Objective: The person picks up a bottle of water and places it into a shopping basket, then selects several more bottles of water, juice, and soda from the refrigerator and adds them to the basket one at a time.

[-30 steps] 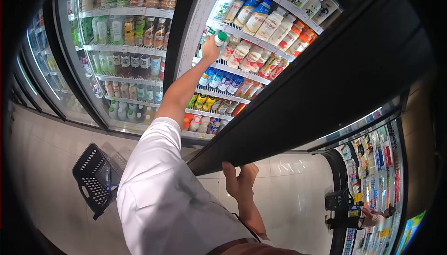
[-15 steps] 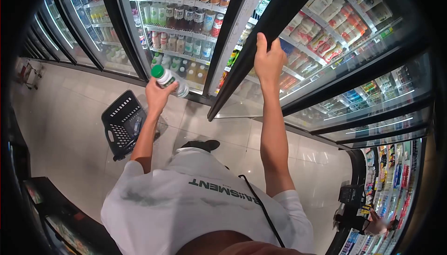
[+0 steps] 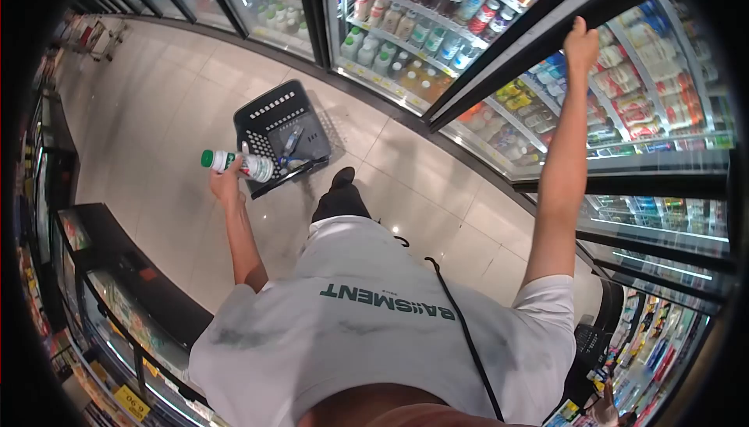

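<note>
My left hand (image 3: 226, 183) is closed round a white plastic bottle (image 3: 255, 167) with a green cap, held sideways so that the cap points left. In this view the bottle's base overlaps the near left side of a black shopping basket (image 3: 269, 109) on the floor. Inside the basket lies a clear bottle (image 3: 293, 141) with a blue-and-white label. Far to the right, my outstretched right hand (image 3: 581, 46) grips the black-framed edge of a glass fridge door (image 3: 538, 64). Packed drinks show through the glass.
Lit fridge shelves (image 3: 421, 17) with rows of bottles run along the back. A low dark display case (image 3: 129, 271) stands at the lower left. A trolley (image 3: 97, 39) is far down the aisle. Another person (image 3: 605, 407) is at the lower right edge.
My right hand has swung the fridge door towards its frame, away from me. My left hand has carried the bottle from before the fridge to the basket's side. The view has turned.
</note>
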Demonstrator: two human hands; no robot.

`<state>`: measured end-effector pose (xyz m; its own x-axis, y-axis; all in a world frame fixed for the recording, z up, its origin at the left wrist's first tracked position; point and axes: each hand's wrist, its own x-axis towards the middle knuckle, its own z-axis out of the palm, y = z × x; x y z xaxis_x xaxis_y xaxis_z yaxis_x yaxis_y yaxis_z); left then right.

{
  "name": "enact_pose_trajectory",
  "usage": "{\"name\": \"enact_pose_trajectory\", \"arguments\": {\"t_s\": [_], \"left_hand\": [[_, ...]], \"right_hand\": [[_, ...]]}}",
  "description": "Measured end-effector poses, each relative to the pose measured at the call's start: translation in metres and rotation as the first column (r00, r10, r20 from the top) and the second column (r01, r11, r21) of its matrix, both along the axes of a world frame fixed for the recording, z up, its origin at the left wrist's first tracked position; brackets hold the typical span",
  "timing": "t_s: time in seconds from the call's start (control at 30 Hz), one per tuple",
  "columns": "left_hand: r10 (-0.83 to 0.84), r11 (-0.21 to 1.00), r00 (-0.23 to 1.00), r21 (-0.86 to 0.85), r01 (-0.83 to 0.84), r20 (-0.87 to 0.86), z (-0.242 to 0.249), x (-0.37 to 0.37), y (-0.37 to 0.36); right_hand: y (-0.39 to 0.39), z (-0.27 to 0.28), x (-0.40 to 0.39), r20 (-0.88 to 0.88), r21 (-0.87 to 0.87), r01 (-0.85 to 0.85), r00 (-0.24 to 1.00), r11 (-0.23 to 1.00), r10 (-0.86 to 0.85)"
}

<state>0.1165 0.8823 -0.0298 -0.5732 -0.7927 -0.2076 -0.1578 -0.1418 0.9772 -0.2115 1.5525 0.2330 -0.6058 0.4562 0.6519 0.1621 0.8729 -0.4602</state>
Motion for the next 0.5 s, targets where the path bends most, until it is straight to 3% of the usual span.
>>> {"name": "enact_pose_trajectory", "arguments": {"t_s": [0.1, 0.17, 0.2, 0.23, 0.3, 0.33, 0.37, 0.43, 0.5], "left_hand": [[-0.026, 0.995, 1.000, 0.099, 0.025, 0.009, -0.045, -0.045, -0.033], [-0.046, 0.992, 0.998, 0.120, 0.042, 0.035, -0.083, -0.082, -0.050], [-0.051, 0.994, 0.993, 0.106, 0.040, 0.104, -0.098, -0.101, -0.054], [-0.055, 0.998, 0.981, 0.031, 0.050, 0.188, -0.123, -0.120, -0.060], [-0.086, 0.995, 0.953, -0.020, 0.096, 0.292, -0.190, -0.150, -0.070], [-0.155, 0.981, 0.924, -0.057, 0.186, 0.349, -0.219, -0.161, -0.074], [-0.178, 0.976, 0.915, -0.055, 0.212, 0.361, -0.284, -0.167, -0.084], [-0.201, 0.912, 0.826, -0.207, 0.354, 0.527, -0.312, -0.180, -0.067], [-0.224, 0.927, 0.763, -0.109, 0.359, 0.607, -0.359, -0.188, -0.058]], "right_hand": [[0.035, -0.012, -0.036, 0.015, 0.080, 0.030, 0.999, 0.996, -0.031], [0.028, -0.016, -0.032, -0.146, 0.112, 0.006, 0.989, 0.994, 0.011], [0.050, -0.020, -0.040, -0.033, 0.141, 0.134, 0.991, 0.981, -0.131], [0.052, -0.018, -0.039, -0.031, 0.165, 0.156, 0.988, 0.974, -0.152], [0.043, -0.016, -0.028, -0.109, 0.141, 0.058, 0.993, 0.988, -0.042], [0.051, -0.014, -0.027, -0.061, 0.017, 0.087, 0.994, 0.996, -0.086], [0.060, -0.014, -0.026, -0.011, -0.101, 0.124, 0.992, 0.987, -0.126], [0.062, -0.012, -0.018, -0.036, -0.196, 0.043, 0.998, 0.980, -0.051], [0.068, -0.005, -0.011, -0.011, -0.230, 0.081, 0.996, 0.970, -0.086]]}}
